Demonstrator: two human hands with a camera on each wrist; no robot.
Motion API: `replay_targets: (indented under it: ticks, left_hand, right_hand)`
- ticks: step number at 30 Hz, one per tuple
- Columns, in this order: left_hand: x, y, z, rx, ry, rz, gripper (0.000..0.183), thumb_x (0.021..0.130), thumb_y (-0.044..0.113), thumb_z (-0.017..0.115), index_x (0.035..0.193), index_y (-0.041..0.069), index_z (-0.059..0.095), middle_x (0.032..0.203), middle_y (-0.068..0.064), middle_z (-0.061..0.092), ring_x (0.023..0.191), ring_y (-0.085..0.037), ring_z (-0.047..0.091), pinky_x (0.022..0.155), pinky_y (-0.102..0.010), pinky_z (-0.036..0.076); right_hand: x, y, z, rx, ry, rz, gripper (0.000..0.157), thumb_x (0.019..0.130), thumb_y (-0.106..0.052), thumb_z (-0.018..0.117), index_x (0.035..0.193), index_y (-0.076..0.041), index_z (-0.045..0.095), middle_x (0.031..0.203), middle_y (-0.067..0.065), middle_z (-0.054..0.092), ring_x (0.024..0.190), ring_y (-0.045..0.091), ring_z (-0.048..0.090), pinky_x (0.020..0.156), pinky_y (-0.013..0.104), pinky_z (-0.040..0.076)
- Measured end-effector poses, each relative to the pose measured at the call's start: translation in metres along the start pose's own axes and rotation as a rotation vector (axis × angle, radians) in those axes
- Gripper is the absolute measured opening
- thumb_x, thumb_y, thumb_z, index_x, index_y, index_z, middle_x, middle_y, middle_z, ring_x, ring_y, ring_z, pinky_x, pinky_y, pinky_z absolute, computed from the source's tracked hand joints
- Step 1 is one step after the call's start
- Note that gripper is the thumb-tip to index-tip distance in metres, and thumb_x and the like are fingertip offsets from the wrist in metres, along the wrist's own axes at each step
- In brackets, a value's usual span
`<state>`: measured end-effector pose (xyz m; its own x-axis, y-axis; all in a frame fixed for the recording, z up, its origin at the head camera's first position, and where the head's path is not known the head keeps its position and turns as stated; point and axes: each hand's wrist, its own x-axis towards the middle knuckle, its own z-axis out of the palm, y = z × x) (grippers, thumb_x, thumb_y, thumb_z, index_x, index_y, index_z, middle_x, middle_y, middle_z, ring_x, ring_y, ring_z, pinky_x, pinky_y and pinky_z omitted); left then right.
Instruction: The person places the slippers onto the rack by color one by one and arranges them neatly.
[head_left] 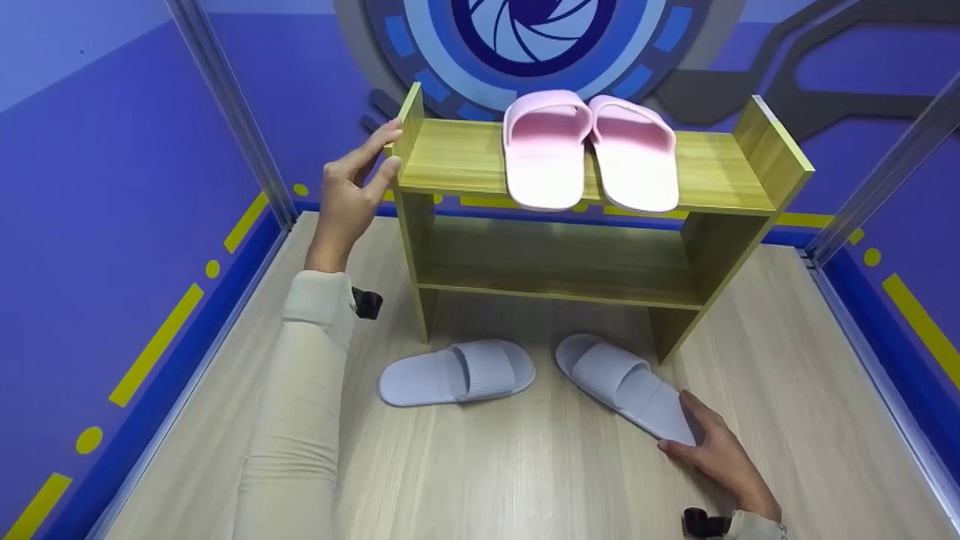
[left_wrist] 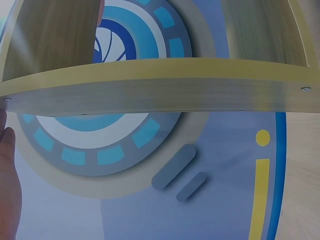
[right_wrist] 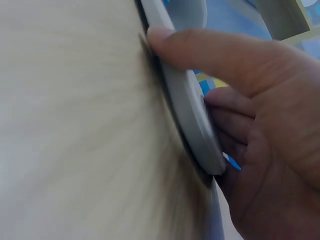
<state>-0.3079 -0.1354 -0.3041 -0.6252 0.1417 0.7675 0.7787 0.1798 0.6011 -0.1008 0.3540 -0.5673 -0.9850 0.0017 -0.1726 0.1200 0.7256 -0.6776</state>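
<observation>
In the head view, a pair of pale grey-blue slippers lies on the floor in front of a small wooden shoe rack. My right hand grips the heel end of the right slipper, its thumb along one side edge and the fingers on the other. Seen from the right wrist, the slipper's sole edge lies between thumb and fingers, low over the floor. The left slipper lies sideways, toe pointing right. Up at the rack's left side panel, my left hand rests its fingertips and thumb against the outer face.
A pair of pink slippers stands side by side on the rack's top board, heels toward me. Below is a middle shelf. Blue-purple panels with metal corner posts enclose the wood-look floor.
</observation>
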Motion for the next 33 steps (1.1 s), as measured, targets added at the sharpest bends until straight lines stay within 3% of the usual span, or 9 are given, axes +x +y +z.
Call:
replay_targets:
  ticks: [10,17,33]
  left_hand:
    - [-0.001,0.000,0.001,-0.004,0.000,-0.022,0.034,0.095,0.009,0.059,0.128,0.003,0.062,0.137,-0.009,0.058,0.130,-0.014,0.051,0.108,-0.029,0.041]
    - [0.000,0.000,0.003,-0.026,0.019,-0.038,0.034,0.094,0.000,0.057,0.127,-0.005,0.059,0.136,-0.017,0.056,0.131,-0.022,0.051,0.109,-0.032,0.041]
    - [-0.002,-0.003,0.004,-0.042,0.027,-0.009,0.035,0.095,0.008,0.058,0.129,0.000,0.060,0.137,-0.012,0.056,0.130,-0.017,0.051,0.109,-0.031,0.041]
  right_hand:
    - [-0.004,0.001,0.001,-0.054,0.037,-0.001,0.101,0.073,-0.042,0.081,0.146,0.007,0.031,0.153,0.029,0.025,0.140,0.050,0.021,0.113,0.061,0.019]
    - [-0.007,0.006,0.000,0.002,0.086,-0.016,0.100,0.071,-0.043,0.083,0.146,0.002,0.035,0.154,0.024,0.029,0.141,0.047,0.023,0.111,0.060,0.023]
    - [-0.009,0.008,-0.003,0.106,0.076,0.025,0.097,0.071,-0.042,0.083,0.149,-0.009,0.036,0.157,0.016,0.027,0.145,0.041,0.019,0.113,0.055,0.022]
